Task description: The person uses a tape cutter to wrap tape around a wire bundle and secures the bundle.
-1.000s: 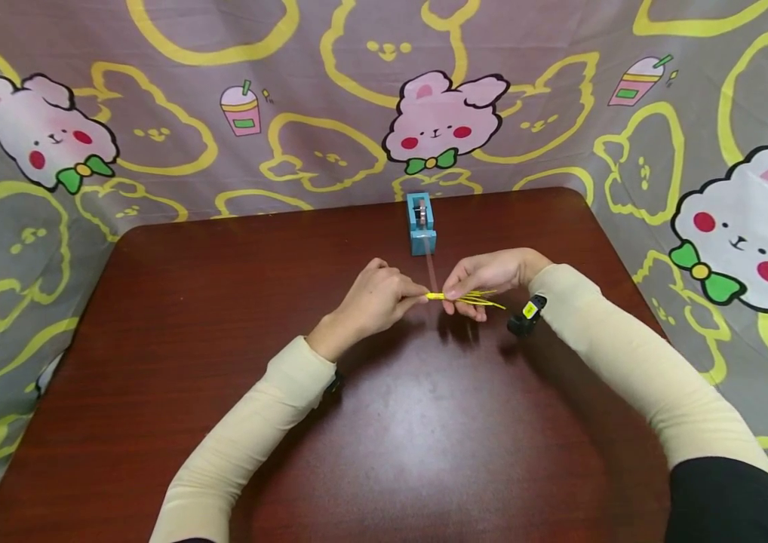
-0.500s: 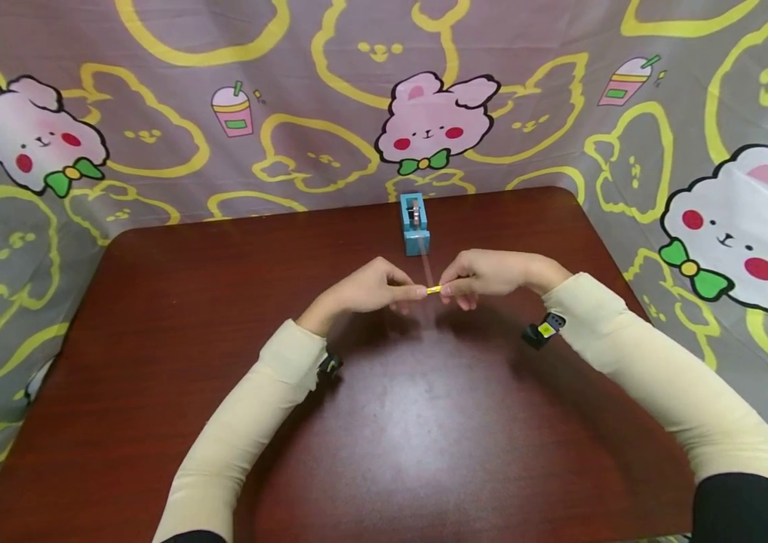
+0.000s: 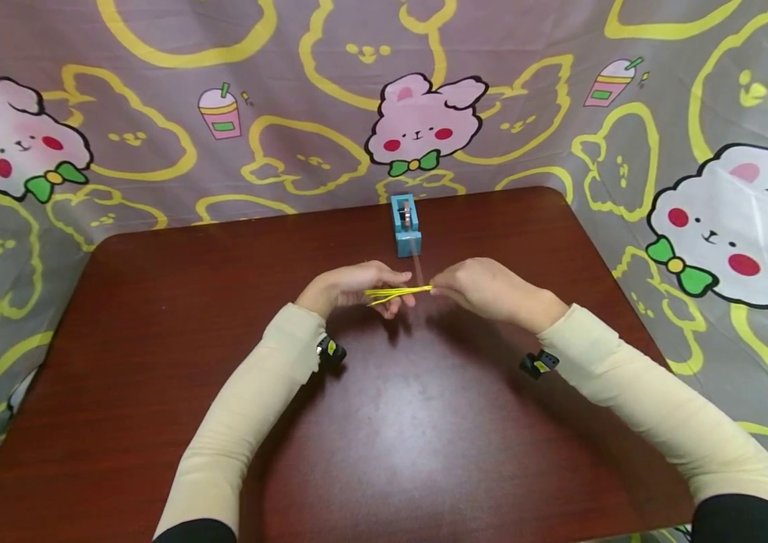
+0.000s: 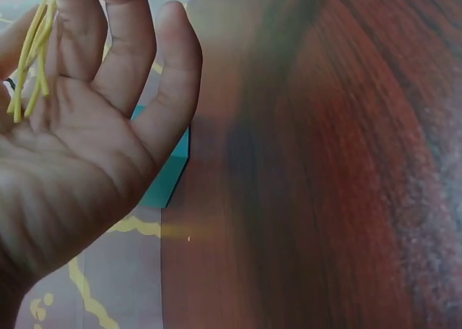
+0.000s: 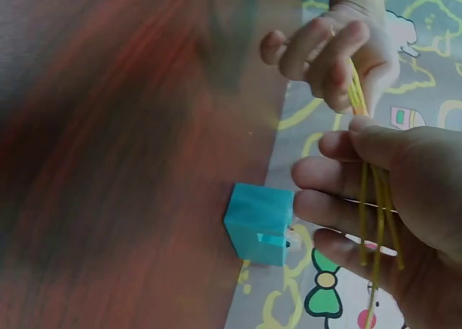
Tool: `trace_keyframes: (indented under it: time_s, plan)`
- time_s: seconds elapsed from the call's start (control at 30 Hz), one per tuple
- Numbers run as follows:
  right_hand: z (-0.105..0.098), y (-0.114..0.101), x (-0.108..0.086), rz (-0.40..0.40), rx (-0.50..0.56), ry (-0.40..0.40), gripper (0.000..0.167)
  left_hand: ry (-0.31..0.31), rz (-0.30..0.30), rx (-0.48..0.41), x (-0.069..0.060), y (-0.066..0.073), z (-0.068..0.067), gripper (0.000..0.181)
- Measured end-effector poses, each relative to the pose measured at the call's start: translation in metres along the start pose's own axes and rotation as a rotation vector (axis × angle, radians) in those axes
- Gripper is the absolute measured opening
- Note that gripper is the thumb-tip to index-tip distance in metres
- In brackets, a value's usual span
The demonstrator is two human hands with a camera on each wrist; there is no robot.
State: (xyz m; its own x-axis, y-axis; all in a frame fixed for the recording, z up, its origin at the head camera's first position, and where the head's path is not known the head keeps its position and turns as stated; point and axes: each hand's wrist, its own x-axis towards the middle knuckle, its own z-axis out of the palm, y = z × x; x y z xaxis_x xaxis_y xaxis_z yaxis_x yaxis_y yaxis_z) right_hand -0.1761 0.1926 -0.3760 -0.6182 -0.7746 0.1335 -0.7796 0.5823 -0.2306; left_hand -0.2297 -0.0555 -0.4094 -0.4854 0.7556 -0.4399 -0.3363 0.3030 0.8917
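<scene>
In the head view, my right hand (image 3: 493, 290) pinches a bundle of thin yellow wires (image 3: 397, 292) between thumb and fingers. The wires' ends spread leftward over my left hand (image 3: 357, 285), whose thumb and fingers stand apart around them. The left wrist view shows those yellow ends (image 4: 32, 62) in front of the palm, with the fingers loosely bent. More yellow ends (image 5: 380, 213) run across my right palm in the right wrist view. A clear tape strip (image 3: 418, 270) runs from the blue tape dispenser (image 3: 408, 243) toward the bundle; where it meets the wires is hidden.
The dispenser stands near the back edge of the dark brown table (image 3: 221, 302). A patterned cloth (image 3: 330, 98) hangs behind it and at both sides. Black wrist cameras (image 3: 539, 365) sit under both cuffs.
A half second ago both hands pinched the bundle end to end. Now my left thumb and fingers have parted, and the wire ends on that side show. The head view has shifted slightly.
</scene>
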Motion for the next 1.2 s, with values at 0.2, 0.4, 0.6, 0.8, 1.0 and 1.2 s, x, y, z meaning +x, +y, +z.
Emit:
trace_keyframes:
  time_s: [0.2,0.4,0.6,0.8,1.0,1.2]
  plan:
    - [0.008,-0.002,-0.004,-0.058,-0.111,0.092,0.013,-0.005,0.031,0.004,-0.002,-0.004,0.001,0.040]
    - [0.007,-0.002,-0.002,-0.091,-0.146,0.101,0.011,0.012,0.076,0.061,-0.007,-0.004,0.002,0.039]
    - [0.002,0.004,0.003,-0.055,0.036,0.053,0.005,0.070,0.181,0.241,-0.013,-0.001,0.004,0.034]
    - [-0.009,0.010,0.014,-0.011,0.199,-0.060,0.004,0.214,0.222,0.389,-0.019,0.005,0.012,0.025]
    - [-0.022,0.020,0.030,0.053,0.406,-0.309,0.005,0.363,0.257,0.461,-0.022,0.004,0.024,0.020]
    - [-0.019,0.051,0.040,0.218,0.765,-0.531,0.036,0.533,0.297,0.727,-0.026,0.001,0.035,0.017]
